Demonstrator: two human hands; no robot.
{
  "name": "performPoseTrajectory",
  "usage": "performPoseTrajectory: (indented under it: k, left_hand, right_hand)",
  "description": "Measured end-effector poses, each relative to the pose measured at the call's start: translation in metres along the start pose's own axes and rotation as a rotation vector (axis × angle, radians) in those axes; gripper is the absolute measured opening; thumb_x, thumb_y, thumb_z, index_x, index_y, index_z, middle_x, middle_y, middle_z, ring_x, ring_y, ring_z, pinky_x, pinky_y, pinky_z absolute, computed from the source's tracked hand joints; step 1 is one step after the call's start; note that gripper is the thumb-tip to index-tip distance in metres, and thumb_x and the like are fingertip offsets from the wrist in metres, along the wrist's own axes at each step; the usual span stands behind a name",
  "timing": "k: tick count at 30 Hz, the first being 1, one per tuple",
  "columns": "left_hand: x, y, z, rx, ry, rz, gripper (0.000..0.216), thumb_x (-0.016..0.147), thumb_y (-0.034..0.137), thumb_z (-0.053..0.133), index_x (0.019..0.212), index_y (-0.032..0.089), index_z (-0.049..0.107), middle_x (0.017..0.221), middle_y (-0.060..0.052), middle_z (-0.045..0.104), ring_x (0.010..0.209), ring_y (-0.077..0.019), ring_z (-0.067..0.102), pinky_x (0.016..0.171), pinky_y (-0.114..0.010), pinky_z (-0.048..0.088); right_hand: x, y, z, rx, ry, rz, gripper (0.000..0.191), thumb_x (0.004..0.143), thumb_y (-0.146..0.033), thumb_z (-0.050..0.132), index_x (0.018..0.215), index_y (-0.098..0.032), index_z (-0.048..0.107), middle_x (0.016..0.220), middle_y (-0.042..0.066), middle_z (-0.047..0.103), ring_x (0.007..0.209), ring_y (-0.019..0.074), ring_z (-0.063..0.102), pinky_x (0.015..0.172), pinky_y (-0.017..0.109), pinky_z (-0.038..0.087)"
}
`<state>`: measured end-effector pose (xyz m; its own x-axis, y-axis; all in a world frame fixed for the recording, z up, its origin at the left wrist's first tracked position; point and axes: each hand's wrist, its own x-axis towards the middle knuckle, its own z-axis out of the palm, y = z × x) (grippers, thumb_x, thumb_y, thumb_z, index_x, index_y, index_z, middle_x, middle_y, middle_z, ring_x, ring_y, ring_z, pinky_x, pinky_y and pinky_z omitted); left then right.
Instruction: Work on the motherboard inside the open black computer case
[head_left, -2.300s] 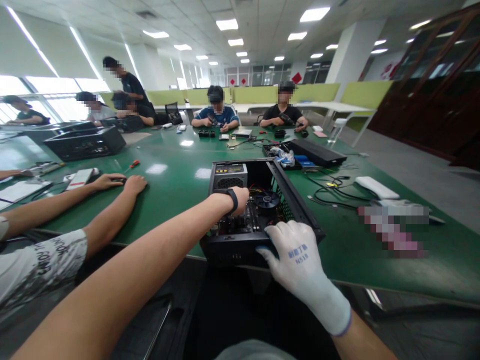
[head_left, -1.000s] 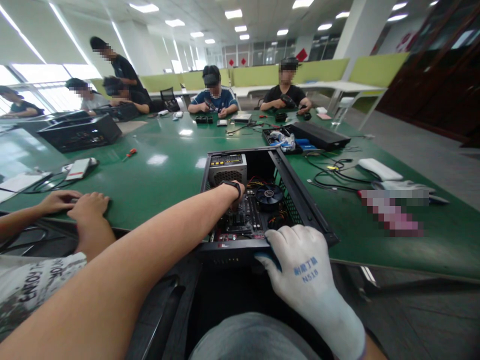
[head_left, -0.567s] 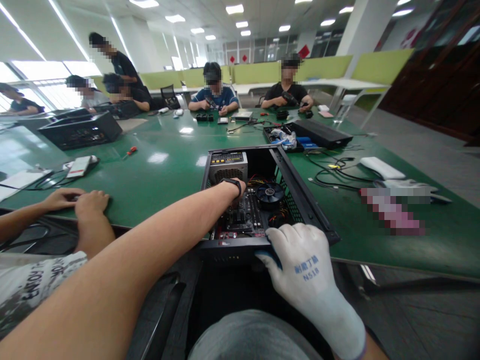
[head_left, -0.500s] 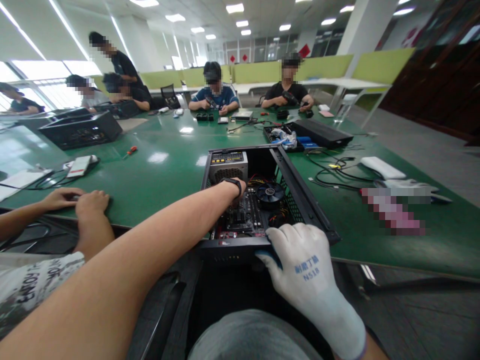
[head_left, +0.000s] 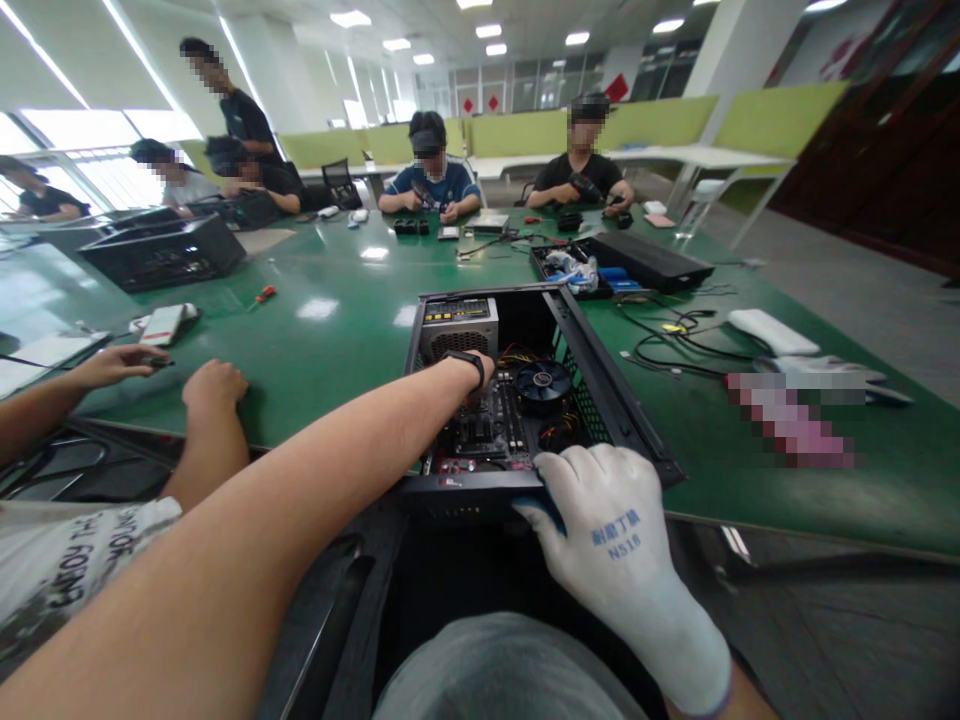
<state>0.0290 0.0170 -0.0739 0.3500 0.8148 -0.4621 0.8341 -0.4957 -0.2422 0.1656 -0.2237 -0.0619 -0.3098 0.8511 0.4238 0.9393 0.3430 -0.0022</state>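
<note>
An open black computer case (head_left: 626, 405) lies on its side at the table's near edge. My bare left hand (head_left: 478, 372), with a dark band at the wrist, reaches down inside it beside the power supply (head_left: 461, 328), above the motherboard (head_left: 480, 430). Its fingers are hidden, so what they touch cannot be told. A round black cooling fan (head_left: 541, 382) sits just to the right of that hand. My right hand (head_left: 607, 520), in a white glove, is wrapped over the case's near rim, thumb underneath and fingers on top.
On the left, a co-worker's two hands (head_left: 214, 388) rest at the green table (head_left: 337, 370). Black cables (head_left: 652, 345), a white glove (head_left: 825, 372) and a blurred pink item (head_left: 795, 425) lie right. Beyond the case is a black tray (head_left: 540, 265); an orange screwdriver (head_left: 265, 294) lies left.
The co-worker's hands on the left have moved apart, one shifting right along the table edge. My view has shifted slightly; my own hands hold nearly the same positions.
</note>
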Motion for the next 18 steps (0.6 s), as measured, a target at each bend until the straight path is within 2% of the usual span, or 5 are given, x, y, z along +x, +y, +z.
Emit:
performPoseTrajectory:
  k: [8, 13, 18]
  left_hand:
    - [-0.001, -0.001, -0.003, 0.004, -0.008, 0.017, 0.069, 0.05, 0.044, 0.087, 0.11, 0.012, 0.075, 0.107, -0.015, 0.074, 0.101, -0.031, 0.069, 0.089, -0.032, 0.055]
    - [-0.006, 0.001, -0.004, -0.071, -0.01, -0.012, 0.067, 0.05, 0.046, 0.086, 0.106, 0.012, 0.076, 0.105, -0.016, 0.075, 0.098, -0.0299, 0.07, 0.089, -0.033, 0.054]
    - [-0.015, 0.005, -0.009, -0.065, -0.02, 0.031, 0.053, 0.054, 0.043, 0.085, 0.095, 0.01, 0.078, 0.095, -0.016, 0.076, 0.097, -0.0303, 0.069, 0.092, -0.034, 0.053]
  right_hand:
    - [0.0, 0.0, -0.002, 0.011, -0.018, 0.007, 0.027, 0.078, -0.041, 0.067, 0.096, -0.022, 0.061, 0.082, 0.005, 0.058, 0.079, 0.0244, 0.045, 0.072, 0.038, 0.023]
    - [-0.001, 0.0, -0.002, 0.02, -0.002, 0.0, 0.024, 0.079, -0.039, 0.067, 0.095, -0.023, 0.06, 0.081, 0.005, 0.058, 0.077, 0.0233, 0.044, 0.072, 0.037, 0.022]
    - [0.0, 0.0, -0.003, 0.033, -0.015, -0.002, 0.024, 0.079, -0.039, 0.067, 0.096, -0.022, 0.061, 0.08, 0.004, 0.057, 0.078, 0.0235, 0.044, 0.072, 0.037, 0.022]
